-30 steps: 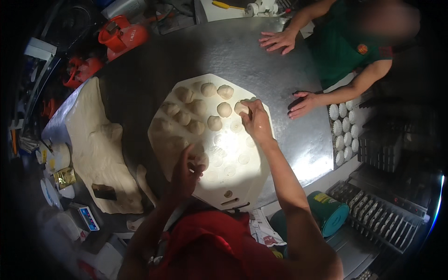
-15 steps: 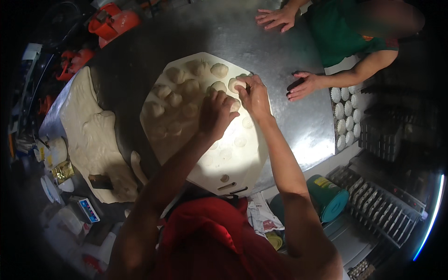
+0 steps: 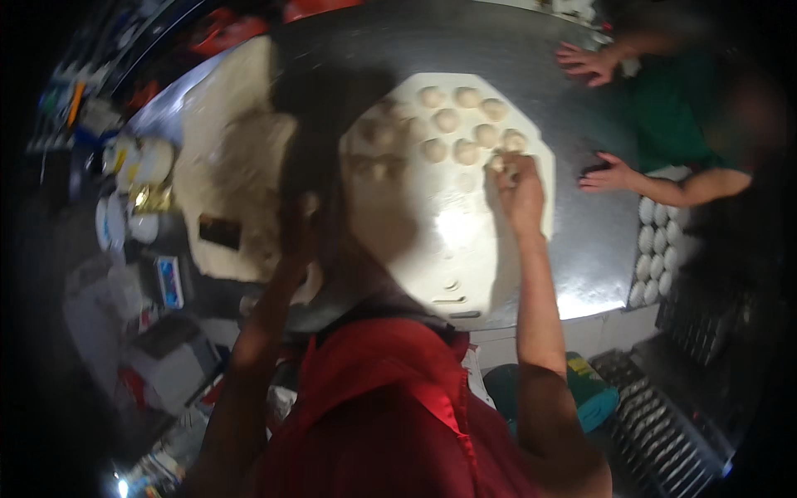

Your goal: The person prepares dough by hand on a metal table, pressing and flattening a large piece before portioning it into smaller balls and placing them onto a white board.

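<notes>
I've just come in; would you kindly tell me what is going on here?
Someone in a red apron is handling dough balls at a metal table. Their right hand is at the balls near the right edge of a white board. Their left hand, blurred, is by the big dough slab; whether either holds anything is unclear. A co-worker's hands rest on the table.

looks down fr. head ht. thru wide l.-side fisheye, fairly near white board (image 3: 477,257) & steel table (image 3: 585,249).

glare on white board (image 3: 457,249), left side shadowed; motion blur; dark rim.
</notes>
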`<action>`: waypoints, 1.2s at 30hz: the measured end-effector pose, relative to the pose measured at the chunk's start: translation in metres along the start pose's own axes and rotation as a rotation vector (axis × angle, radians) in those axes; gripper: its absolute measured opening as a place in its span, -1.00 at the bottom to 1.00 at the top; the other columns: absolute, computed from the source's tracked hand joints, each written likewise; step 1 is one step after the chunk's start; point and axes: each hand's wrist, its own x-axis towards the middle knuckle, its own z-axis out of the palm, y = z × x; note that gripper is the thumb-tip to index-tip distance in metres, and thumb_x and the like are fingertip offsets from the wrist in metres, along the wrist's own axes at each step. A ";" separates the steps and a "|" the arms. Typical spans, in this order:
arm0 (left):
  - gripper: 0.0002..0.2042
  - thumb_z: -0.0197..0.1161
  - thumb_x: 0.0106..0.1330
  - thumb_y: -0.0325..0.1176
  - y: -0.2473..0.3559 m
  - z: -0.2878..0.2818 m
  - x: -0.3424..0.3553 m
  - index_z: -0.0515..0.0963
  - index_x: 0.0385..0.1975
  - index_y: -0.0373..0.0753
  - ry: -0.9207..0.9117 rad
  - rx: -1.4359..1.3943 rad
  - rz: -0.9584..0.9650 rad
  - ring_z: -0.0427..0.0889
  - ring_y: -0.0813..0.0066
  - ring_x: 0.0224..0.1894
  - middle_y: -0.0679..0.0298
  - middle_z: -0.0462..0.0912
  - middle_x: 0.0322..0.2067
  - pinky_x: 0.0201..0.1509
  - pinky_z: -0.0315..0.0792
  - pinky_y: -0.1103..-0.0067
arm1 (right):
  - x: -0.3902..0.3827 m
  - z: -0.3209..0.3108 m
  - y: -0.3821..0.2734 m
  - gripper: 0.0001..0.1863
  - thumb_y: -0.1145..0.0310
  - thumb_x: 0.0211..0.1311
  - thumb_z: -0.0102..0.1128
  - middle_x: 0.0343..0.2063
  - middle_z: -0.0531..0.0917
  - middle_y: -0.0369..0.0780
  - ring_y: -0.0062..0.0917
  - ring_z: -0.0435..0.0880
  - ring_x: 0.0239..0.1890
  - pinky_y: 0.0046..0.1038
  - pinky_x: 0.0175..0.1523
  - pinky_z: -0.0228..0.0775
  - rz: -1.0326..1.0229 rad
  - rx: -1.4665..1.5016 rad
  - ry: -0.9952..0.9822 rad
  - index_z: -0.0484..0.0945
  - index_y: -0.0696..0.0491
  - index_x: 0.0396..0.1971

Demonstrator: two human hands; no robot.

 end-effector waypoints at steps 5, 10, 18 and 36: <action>-0.43 0.41 0.43 -0.23 -0.011 -0.021 0.020 0.46 0.38 -0.28 -0.097 -0.370 -0.036 0.64 -0.16 0.20 -0.14 0.63 0.18 0.31 0.50 0.14 | -0.047 0.019 -0.075 -0.73 0.40 0.42 0.36 -0.12 0.73 -0.16 -0.50 0.69 -0.21 -0.43 -0.02 0.56 0.132 0.210 -0.221 0.70 0.09 0.07; -0.35 0.34 0.47 -0.50 0.036 -0.081 -0.018 0.25 0.52 -0.23 -0.434 -1.091 0.118 0.69 0.34 0.12 0.09 0.67 0.08 0.23 0.56 0.38 | -0.128 0.091 -0.159 -0.61 0.33 0.44 0.39 -0.09 0.77 -0.06 -0.40 0.75 -0.18 -0.34 -0.02 0.61 0.112 0.443 -0.475 0.67 0.15 0.18; -0.76 0.13 0.62 -0.30 -0.001 -0.118 -0.055 0.58 -0.05 -0.39 -0.486 -0.927 0.434 0.72 0.20 -0.21 -0.01 0.68 -0.35 -0.09 0.54 0.31 | -0.175 0.104 -0.247 -0.80 0.51 0.41 0.31 -0.34 0.68 -0.28 -0.65 0.59 -0.36 -0.53 -0.22 0.47 0.155 0.642 -0.414 0.58 0.12 -0.02; -0.62 0.16 0.54 -0.27 0.049 -0.142 -0.048 0.48 0.08 -0.54 -0.675 -0.656 0.693 0.73 -0.22 0.03 -0.33 0.71 -0.13 0.14 0.56 0.10 | -0.202 0.099 -0.224 -0.74 0.29 0.50 0.25 -0.57 0.69 -0.08 -0.45 0.67 -0.52 -0.33 -0.32 0.53 0.197 0.257 -0.204 0.57 0.22 -0.28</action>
